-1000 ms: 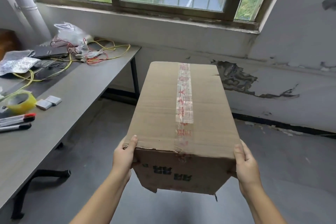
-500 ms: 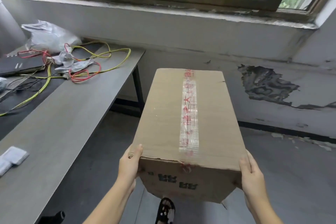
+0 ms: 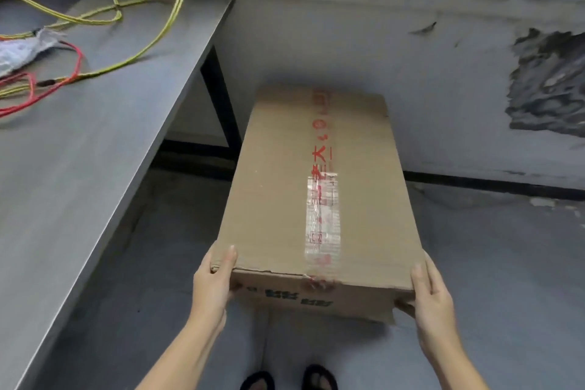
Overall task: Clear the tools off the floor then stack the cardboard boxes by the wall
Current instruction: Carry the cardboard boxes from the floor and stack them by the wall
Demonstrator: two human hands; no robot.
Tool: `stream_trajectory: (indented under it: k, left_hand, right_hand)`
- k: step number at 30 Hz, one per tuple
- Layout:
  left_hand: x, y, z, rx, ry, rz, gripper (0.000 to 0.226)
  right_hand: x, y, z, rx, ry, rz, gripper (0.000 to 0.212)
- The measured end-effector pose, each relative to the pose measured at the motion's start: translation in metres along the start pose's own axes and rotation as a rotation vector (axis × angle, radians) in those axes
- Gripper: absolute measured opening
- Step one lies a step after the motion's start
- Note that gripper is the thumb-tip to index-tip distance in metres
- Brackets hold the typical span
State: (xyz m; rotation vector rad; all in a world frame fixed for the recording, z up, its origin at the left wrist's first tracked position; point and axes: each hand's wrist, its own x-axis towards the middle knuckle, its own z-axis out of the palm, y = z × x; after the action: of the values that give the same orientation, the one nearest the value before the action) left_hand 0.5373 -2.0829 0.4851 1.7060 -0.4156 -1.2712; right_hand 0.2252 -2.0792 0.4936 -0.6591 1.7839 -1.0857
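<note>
A long, rectangular brown cardboard box [image 3: 319, 199] with a matte, faintly ribbed top is held between both hands above the grey concrete floor [image 3: 493, 263], its far end reaching toward the scuffed grey wall [image 3: 348, 41]. The left hand [image 3: 213, 283] grips the near left corner, thumb laid flat on the top face and fingers curled under the end panel. The right hand [image 3: 432, 294] clasps the near right corner, thumb up along the side edge and fingers wrapped beneath. Between the hands, a glossy, wrinkled strip of clear tape with red printing [image 3: 323, 199] runs lengthwise down the box's top seam and folds over the near edge, which is ragged and slightly torn. Dark blocky print marks the end panel below that edge. Left of the left hand, a smooth grey tabletop [image 3: 79, 152] on a black metal leg [image 3: 218, 95] slants away, carrying thin looped yellow wires [image 3: 148, 41], red wires [image 3: 76, 66] and a crumpled bit of white plastic [image 3: 19, 54] at its far end. Beyond the right hand, the wall shows a rough dark patch of peeled plaster [image 3: 550, 85] above a black skirting line [image 3: 493, 184]. Below the box, the toes of two dark sandals [image 3: 286, 380] show.
</note>
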Motion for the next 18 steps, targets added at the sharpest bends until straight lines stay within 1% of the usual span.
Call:
stream_trajectory:
  k: [3,5,9,12,14,18]
  left_hand:
    - [0.038,-0.023,-0.005,-0.016,-0.008,0.008,0.045]
    - [0.058,-0.036,-0.004,-0.012,-0.009,-0.005,0.038]
    - [0.094,-0.064,-0.002,-0.014,-0.020,-0.039,0.040]
    - [0.118,-0.079,0.000,-0.013,-0.032,-0.042,0.041]
    - [0.130,-0.082,0.000,-0.014,-0.015,-0.033,0.039]
    - [0.143,-0.087,-0.002,0.016,-0.004,-0.004,0.036]
  right_hand:
    - [0.023,0.031,0.030,0.005,-0.013,-0.004,0.035]
    - [0.040,0.052,0.045,0.008,-0.028,-0.008,0.034]
    - [0.070,0.095,0.066,-0.040,-0.061,-0.002,0.039]
    - [0.080,0.123,0.074,-0.029,-0.110,0.068,0.038]
    - [0.081,0.131,0.080,0.004,-0.121,0.106,0.042]
    - [0.084,0.131,0.087,0.032,-0.125,0.119,0.047]
